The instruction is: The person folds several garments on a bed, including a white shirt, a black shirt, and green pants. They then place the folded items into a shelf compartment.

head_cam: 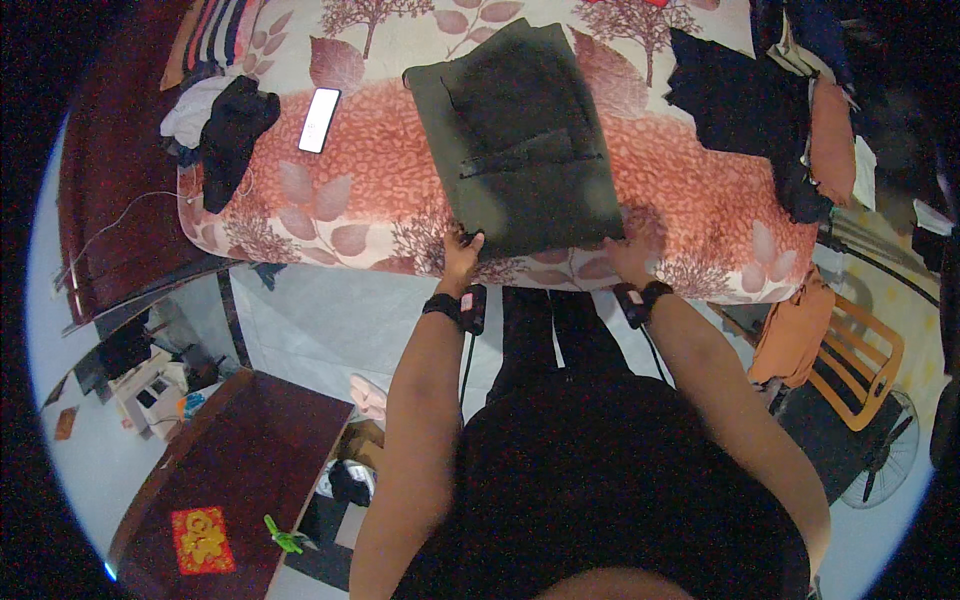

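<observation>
A folded dark olive garment [525, 142] lies on a bed with a leaf-patterned cover [360, 187], its near edge close to the edge of the bed. My left hand [463, 255] is at the garment's near left corner, thumb over the cloth. At the near right corner my right hand [628, 259] touches the cloth; its fingers are blurred, so their grip is unclear. Both wrists wear black straps with small dark devices and cables.
On the bed, a phone with a lit screen [319, 120] and black and grey cloths [236, 135] lie left, dark clothing [735, 105] right. An orange cloth [795, 337] hangs by a wooden chair [862, 367]. A dark wooden table [247, 457] stands lower left.
</observation>
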`<state>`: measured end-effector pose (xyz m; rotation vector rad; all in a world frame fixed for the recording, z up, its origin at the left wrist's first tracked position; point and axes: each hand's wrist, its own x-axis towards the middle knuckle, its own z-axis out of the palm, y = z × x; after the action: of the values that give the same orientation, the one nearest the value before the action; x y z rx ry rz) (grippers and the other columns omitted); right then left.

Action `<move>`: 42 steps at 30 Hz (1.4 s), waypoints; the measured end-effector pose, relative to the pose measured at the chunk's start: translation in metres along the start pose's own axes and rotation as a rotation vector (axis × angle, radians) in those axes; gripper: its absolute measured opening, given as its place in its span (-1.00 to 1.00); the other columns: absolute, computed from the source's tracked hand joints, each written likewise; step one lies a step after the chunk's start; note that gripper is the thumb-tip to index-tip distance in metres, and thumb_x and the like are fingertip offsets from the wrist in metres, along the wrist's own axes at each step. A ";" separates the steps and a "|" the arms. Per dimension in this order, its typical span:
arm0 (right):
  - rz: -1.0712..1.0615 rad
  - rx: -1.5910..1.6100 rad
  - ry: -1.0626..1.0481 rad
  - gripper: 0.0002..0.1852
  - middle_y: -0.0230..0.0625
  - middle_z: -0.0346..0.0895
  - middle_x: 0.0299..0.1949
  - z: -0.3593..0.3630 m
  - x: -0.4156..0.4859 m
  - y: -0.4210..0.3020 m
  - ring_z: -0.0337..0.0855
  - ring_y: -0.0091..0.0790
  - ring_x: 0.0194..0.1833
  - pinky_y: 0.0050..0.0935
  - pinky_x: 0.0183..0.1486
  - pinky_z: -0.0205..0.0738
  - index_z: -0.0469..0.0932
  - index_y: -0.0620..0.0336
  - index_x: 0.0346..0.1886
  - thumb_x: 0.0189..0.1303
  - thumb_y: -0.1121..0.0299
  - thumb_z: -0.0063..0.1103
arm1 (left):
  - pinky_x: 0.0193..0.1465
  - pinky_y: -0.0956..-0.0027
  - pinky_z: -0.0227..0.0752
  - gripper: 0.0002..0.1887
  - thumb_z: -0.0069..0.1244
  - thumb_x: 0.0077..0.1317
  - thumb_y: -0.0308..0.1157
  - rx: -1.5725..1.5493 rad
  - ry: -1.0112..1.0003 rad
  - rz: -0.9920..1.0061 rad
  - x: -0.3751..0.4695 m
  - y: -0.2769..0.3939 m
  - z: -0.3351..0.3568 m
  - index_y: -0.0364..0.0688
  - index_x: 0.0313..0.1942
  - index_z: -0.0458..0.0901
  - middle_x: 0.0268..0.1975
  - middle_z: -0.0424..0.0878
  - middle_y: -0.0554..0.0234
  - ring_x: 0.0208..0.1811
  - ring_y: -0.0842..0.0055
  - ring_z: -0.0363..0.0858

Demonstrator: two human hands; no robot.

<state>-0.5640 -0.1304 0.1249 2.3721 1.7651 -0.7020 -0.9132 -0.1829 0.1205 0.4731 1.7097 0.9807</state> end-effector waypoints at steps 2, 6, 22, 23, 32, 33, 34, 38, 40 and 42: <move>-0.068 0.292 0.040 -0.36 0.03 0.23 0.39 0.026 0.013 0.009 0.32 -0.04 0.34 -0.01 0.29 0.33 0.36 0.30 0.31 0.20 0.29 0.34 | 0.18 0.29 0.37 -0.59 0.22 0.32 -0.36 0.045 -0.043 -0.002 0.001 0.000 0.003 -0.33 0.10 0.53 0.07 0.62 0.12 0.11 0.45 0.51; 0.149 1.009 -0.403 -0.54 -0.09 0.41 0.28 0.026 0.041 0.009 0.52 -0.17 0.20 -0.22 0.17 0.47 0.46 0.32 0.22 0.32 0.31 0.28 | 0.18 0.25 0.38 -0.53 0.20 0.35 -0.26 0.038 -0.142 0.050 0.009 -0.002 0.007 -0.29 0.19 0.53 0.09 0.62 0.15 0.08 0.45 0.52; -1.222 -0.413 -0.212 -0.13 -0.20 -0.09 0.58 -0.054 0.013 -0.087 -0.11 -0.04 0.57 0.13 0.53 -0.16 0.09 -0.03 0.53 0.12 0.44 0.26 | 0.08 0.19 0.41 -0.61 0.09 0.41 -0.17 0.350 0.044 0.224 0.056 -0.013 0.014 -0.31 0.04 0.56 -0.02 0.68 0.12 0.00 0.24 0.60; -1.181 -0.449 -0.240 -0.13 -0.20 -0.14 0.60 -0.051 0.020 -0.090 -0.17 -0.05 0.59 0.15 0.55 -0.23 0.05 -0.04 0.55 0.16 0.40 0.23 | 0.11 0.18 0.40 -0.62 0.09 0.40 -0.19 0.449 0.039 0.119 0.058 -0.009 0.020 -0.32 0.02 0.57 -0.02 0.68 0.09 0.02 0.19 0.60; -1.188 -0.610 -0.219 -0.35 -0.13 0.13 0.50 -0.022 0.064 -0.113 0.13 -0.03 0.49 0.09 0.48 0.05 0.21 0.14 0.47 0.28 0.36 0.03 | 0.48 -0.22 -0.18 0.00 0.39 -0.01 -0.12 1.025 0.003 0.613 0.006 0.069 0.040 -0.17 0.41 0.21 0.50 0.09 -0.05 0.56 0.08 -0.04; -1.163 -0.612 -0.288 -0.37 -0.11 0.21 0.46 -0.025 0.062 -0.119 0.21 -0.03 0.46 0.04 0.45 0.13 0.27 0.17 0.44 0.26 0.36 0.05 | 0.51 -0.26 -0.28 0.08 0.42 -0.07 -0.10 1.106 -0.175 0.753 0.000 0.077 0.038 -0.14 0.44 0.18 0.53 0.02 -0.02 0.60 0.12 -0.15; -1.121 -0.617 -0.363 -0.39 -0.08 0.29 0.42 -0.029 0.061 -0.124 0.30 -0.02 0.42 -0.01 0.43 0.22 0.32 0.20 0.40 0.24 0.36 0.06 | 0.54 -0.24 -0.30 0.18 0.46 -0.17 -0.09 1.192 -0.350 0.700 -0.005 0.082 0.040 -0.12 0.47 0.14 0.53 0.05 0.01 0.61 0.14 -0.15; -1.181 -0.522 -0.443 -0.52 -0.04 0.52 0.18 -0.051 0.041 -0.128 0.52 -0.02 0.24 -0.12 0.16 0.51 0.50 0.26 0.17 0.14 0.36 0.15 | 0.55 -0.25 -0.28 0.13 0.42 -0.13 -0.09 1.379 -0.493 0.773 -0.020 0.086 0.023 -0.09 0.46 0.16 0.51 0.15 0.16 0.59 0.20 -0.04; -1.189 -0.442 -0.498 -0.58 -0.01 0.56 0.10 -0.059 0.013 -0.115 0.59 -0.01 0.15 -0.11 0.01 0.58 0.54 0.30 0.06 0.10 0.37 0.17 | 0.52 -0.31 -0.25 0.02 0.36 -0.04 -0.07 1.388 -0.537 0.815 -0.031 0.077 0.006 -0.13 0.43 0.23 0.48 0.21 0.09 0.57 0.14 0.01; -1.161 -0.281 -0.617 -0.64 0.00 0.61 -0.02 -0.067 -0.015 -0.095 0.65 0.02 0.01 -0.04 -0.11 0.59 0.56 0.25 -0.01 0.08 0.41 0.18 | 0.56 -0.21 -0.24 -0.08 0.37 -0.06 -0.19 1.378 -0.580 0.859 -0.049 0.063 -0.009 -0.12 0.35 0.35 0.44 0.31 0.13 0.52 0.19 0.14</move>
<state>-0.6351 -0.0893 0.2085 0.6358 2.5065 -1.0026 -0.9135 -0.1843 0.2009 2.2454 1.3746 -0.0481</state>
